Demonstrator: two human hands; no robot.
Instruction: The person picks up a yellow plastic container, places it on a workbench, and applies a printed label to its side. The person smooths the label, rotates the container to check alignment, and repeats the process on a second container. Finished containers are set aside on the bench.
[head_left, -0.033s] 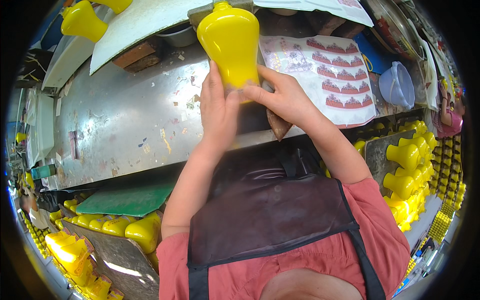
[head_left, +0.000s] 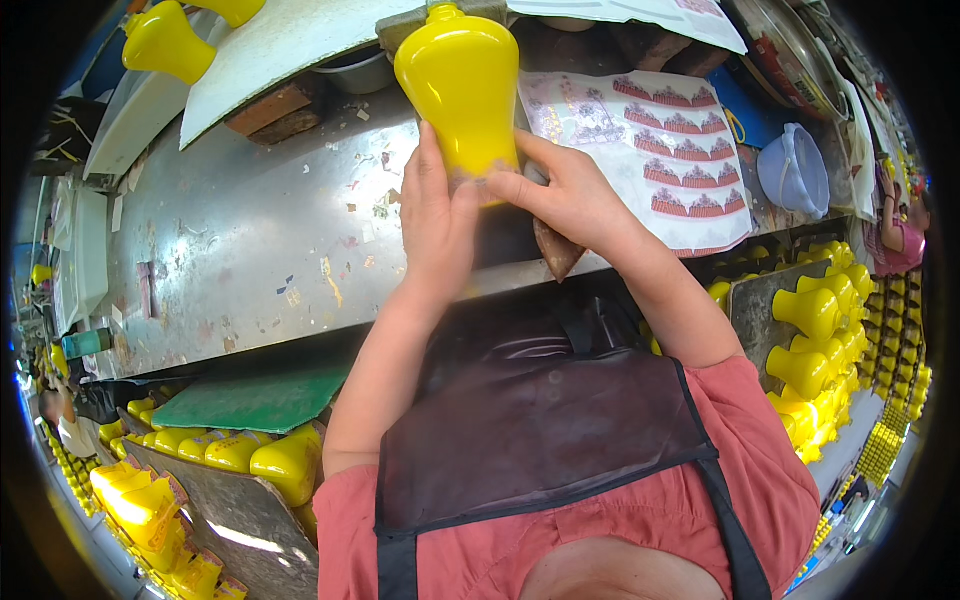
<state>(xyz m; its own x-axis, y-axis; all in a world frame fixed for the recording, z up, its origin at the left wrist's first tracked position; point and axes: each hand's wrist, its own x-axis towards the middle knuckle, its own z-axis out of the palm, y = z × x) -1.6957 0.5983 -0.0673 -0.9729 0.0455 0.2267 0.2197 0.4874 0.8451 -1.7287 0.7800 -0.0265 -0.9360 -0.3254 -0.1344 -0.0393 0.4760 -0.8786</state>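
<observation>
The glossy yellow vase (head_left: pixel 461 85) I'm holding is bulbous at the shoulder, tapering toward its base, which is between my hands. Its narrow neck points away from me; it seems raised above the metal worktop.

The bulbous yellow vase (head_left: pixel 458 85) looks glossy and smooth (ceramic or plastic, unclear) above a scuffed, dull-shining grey metal worktop (head_left: pixel 240 250).
</observation>
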